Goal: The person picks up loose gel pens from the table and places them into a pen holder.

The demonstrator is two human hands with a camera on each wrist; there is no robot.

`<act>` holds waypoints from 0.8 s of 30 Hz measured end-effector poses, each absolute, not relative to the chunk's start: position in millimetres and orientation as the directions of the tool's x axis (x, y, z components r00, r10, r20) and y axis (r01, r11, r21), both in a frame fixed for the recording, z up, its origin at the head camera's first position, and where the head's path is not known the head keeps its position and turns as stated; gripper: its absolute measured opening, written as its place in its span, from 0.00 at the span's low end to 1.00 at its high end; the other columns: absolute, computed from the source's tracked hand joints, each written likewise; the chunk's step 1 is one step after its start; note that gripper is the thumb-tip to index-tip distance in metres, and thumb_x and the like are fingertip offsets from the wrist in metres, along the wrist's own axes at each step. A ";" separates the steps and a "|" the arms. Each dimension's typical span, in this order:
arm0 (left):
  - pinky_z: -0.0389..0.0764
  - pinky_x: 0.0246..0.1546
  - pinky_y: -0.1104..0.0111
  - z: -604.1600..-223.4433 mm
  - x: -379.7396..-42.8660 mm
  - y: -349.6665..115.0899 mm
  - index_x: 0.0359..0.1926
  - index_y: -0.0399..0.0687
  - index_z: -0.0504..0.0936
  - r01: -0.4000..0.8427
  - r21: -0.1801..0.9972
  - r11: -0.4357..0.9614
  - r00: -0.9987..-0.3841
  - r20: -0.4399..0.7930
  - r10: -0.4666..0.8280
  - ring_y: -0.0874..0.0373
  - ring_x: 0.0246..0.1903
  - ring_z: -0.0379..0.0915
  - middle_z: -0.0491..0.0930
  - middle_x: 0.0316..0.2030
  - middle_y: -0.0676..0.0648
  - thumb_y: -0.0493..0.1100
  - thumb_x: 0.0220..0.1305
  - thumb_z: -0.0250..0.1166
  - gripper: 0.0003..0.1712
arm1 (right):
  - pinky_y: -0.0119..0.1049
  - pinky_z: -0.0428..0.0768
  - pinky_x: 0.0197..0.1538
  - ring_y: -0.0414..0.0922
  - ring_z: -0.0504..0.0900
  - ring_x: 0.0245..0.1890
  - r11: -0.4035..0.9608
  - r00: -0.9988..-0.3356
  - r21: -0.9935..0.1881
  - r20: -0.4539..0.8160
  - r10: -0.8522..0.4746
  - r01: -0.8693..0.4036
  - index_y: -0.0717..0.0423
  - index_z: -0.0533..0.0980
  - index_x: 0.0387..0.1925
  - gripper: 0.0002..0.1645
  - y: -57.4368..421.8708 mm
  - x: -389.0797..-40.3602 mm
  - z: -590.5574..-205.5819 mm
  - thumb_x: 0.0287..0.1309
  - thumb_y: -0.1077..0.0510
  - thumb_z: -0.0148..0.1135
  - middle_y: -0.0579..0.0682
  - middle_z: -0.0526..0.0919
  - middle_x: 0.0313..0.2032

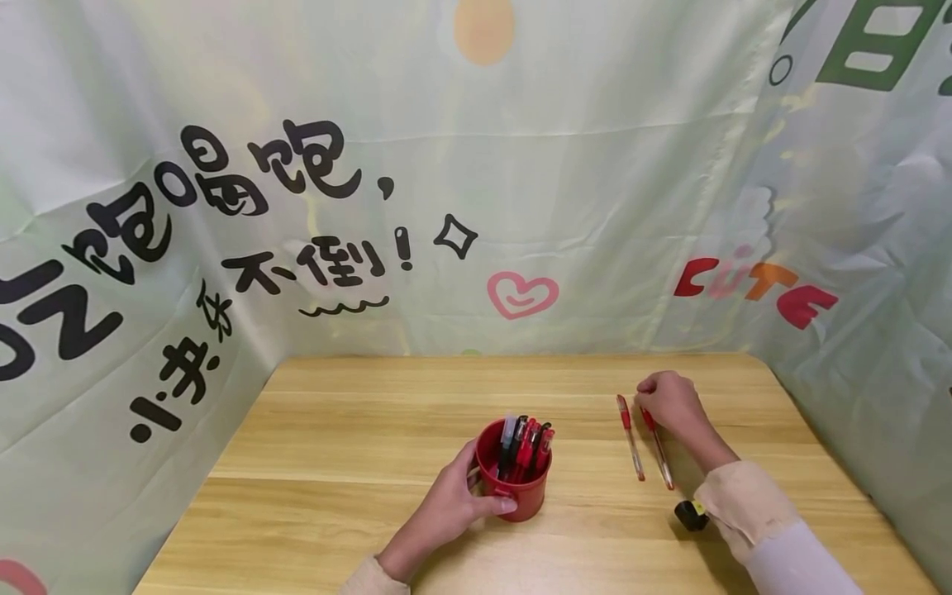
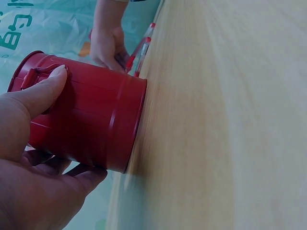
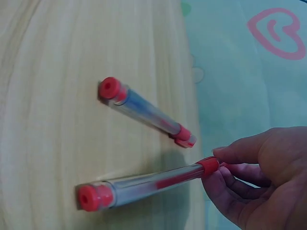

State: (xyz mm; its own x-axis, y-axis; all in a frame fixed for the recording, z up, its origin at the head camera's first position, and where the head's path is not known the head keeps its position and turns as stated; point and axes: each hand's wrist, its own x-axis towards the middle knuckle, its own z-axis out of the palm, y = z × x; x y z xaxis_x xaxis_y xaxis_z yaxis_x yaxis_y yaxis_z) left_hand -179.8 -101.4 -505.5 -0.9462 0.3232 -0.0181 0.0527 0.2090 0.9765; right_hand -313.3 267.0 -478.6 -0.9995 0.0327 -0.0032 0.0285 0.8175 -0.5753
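My left hand holds a red metal pen cup, which stands upright on the wooden table. In the left wrist view, the thumb lies by a small handle on the red wall and the fingers curl round the other side. Several pens, black and red, lean inside the cup. Over on the right, my right hand pinches the capped end of a clear red gel pen; its other end stays down at the tabletop. A second red gel pen lies just left of it, untouched.
The wooden tabletop reaches back to a pale printed cloth, which also hangs along both sides. A small black item with a yellow mark sits by the right cuff.
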 end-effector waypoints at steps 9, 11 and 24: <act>0.71 0.74 0.47 -505.7 -181.1 -101.7 0.79 0.62 0.61 0.043 0.976 0.211 -0.948 -0.027 0.318 0.43 0.75 0.66 0.69 0.74 0.49 0.48 0.52 0.83 0.57 | 0.34 0.80 0.30 0.47 0.84 0.31 0.809 -0.998 -0.587 0.068 0.003 -0.038 0.69 0.83 0.47 0.15 257.8 -307.5 -465.0 0.66 0.60 0.64 0.64 0.89 0.41; 0.71 0.74 0.47 -505.8 -181.1 -101.4 0.79 0.62 0.61 0.043 0.976 0.211 -0.948 -0.027 0.318 0.43 0.75 0.66 0.69 0.74 0.49 0.48 0.52 0.83 0.57 | 0.34 0.81 0.31 0.48 0.85 0.33 0.806 -0.997 -0.591 0.075 0.002 -0.042 0.68 0.83 0.47 0.15 255.8 -306.4 -463.1 0.67 0.59 0.64 0.63 0.89 0.41; 0.70 0.74 0.45 -504.9 -180.7 -101.1 0.78 0.63 0.61 0.044 0.974 0.221 -0.948 -0.029 0.317 0.44 0.75 0.65 0.69 0.75 0.49 0.48 0.52 0.83 0.57 | 0.37 0.84 0.33 0.50 0.87 0.35 0.755 -0.986 -0.642 0.160 -0.040 -0.134 0.66 0.84 0.46 0.14 235.6 -288.8 -440.8 0.66 0.59 0.67 0.63 0.90 0.41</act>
State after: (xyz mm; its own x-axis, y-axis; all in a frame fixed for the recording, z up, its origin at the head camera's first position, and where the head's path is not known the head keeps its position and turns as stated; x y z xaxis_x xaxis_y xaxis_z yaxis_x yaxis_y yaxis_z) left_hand -180.7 -101.1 -504.9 -0.9480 0.3169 -0.0295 0.0437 0.2214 0.9742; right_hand -288.8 235.6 -440.8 -0.9864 -0.0398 0.1595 -0.1343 0.7546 -0.6423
